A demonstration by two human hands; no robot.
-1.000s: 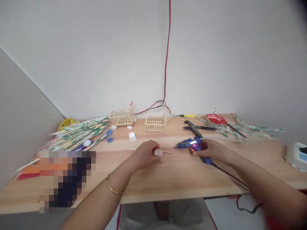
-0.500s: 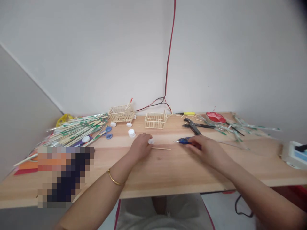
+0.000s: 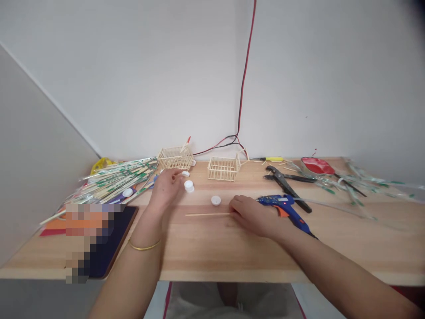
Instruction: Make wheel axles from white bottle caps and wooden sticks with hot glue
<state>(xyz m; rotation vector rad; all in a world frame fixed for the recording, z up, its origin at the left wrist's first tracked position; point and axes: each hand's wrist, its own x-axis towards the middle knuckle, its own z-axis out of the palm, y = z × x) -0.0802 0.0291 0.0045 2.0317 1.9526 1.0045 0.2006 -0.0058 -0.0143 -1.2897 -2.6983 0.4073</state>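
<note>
My right hand (image 3: 249, 215) rests on the table with its fingers closed on the right end of a thin wooden stick (image 3: 206, 215). Just beyond the stick is a white round cap (image 3: 215, 201), untouched. A blue glue gun (image 3: 282, 204) with an orange trigger lies beside my right hand, out of its grasp. Farther left, my left hand (image 3: 167, 188) reaches toward the stick-built cart (image 3: 175, 157), fingers apart near one of its white wheels (image 3: 186, 173). My left hand hides part of the cart's near side. Stacked white caps (image 3: 189, 186) stand right of that hand.
A second stick frame (image 3: 223, 168) sits at the back. Pliers (image 3: 287, 186), a yellow-handled tool (image 3: 274, 159) and a red dish (image 3: 317, 166) lie to the right. Bundled wrapped sticks (image 3: 116, 179) and a dark tablet-like slab (image 3: 116, 243) occupy the left. A cable (image 3: 244, 84) hangs down the wall.
My right hand has let go of the glue gun and moved left onto the stick. My left hand has left the single white cap and moved left toward the cart. The view has shifted slightly.
</note>
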